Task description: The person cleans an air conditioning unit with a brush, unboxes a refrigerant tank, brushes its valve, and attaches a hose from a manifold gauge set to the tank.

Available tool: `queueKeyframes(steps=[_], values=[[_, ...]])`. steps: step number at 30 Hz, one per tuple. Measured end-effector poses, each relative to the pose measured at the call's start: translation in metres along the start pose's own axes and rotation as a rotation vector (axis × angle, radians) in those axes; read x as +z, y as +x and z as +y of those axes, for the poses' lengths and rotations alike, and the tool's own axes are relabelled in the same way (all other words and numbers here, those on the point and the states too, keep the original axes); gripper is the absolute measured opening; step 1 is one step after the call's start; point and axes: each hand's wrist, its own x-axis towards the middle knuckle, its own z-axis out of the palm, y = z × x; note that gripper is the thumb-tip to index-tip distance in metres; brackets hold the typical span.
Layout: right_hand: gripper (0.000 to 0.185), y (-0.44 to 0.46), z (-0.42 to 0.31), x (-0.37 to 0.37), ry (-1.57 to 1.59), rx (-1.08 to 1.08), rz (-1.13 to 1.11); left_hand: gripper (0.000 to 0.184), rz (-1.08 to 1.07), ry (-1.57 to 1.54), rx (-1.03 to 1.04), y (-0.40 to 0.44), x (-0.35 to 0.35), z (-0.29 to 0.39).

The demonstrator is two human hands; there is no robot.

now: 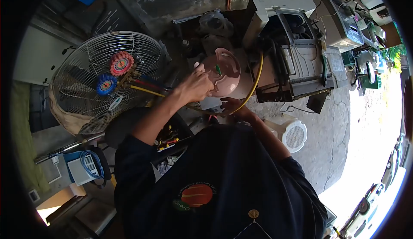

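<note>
A pink gas cylinder (227,86) with a raised collar and a green valve knob (218,70) stands in front of me. My left hand (200,83) is closed at the left side of its top, covering part of the collar. Lower down, my right hand (233,105) has curled fingers at the yellow hose (257,77), close to the cylinder's base; its fingers are partly in shadow. That hose arcs past the cylinder and runs left towards a manifold with a red gauge (121,63) and a blue gauge (106,84).
A large caged fan (81,97) stands left, with the gauges against its grille. An opened appliance (297,62) is at right. Below it sits a white plastic stool (294,135). A dark tool box (172,131) with yellow-handled tools lies near my left elbow.
</note>
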Motion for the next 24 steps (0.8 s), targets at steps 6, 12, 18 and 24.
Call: queueKeyframes(steps=[6, 12, 18, 24], values=[[0.031, -0.006, -0.022, -0.005, 0.091, 0.078, 0.363, 0.028, 0.09, -0.053, -0.058, -0.016, -0.014, -0.004], [0.043, -0.008, -0.027, 0.001, 0.052, 0.0, 0.527, 0.031, 0.277, -0.061, 0.004, -0.021, 0.006, -0.011], [0.07, -0.003, -0.005, 0.018, 0.063, 0.004, 0.48, 0.029, 0.341, -0.089, 0.196, -0.021, 0.008, -0.037], [0.044, 0.004, 0.008, 0.021, 0.243, -0.069, 0.479, 0.037, 0.469, -0.25, 0.004, 0.013, -0.001, 0.003]])
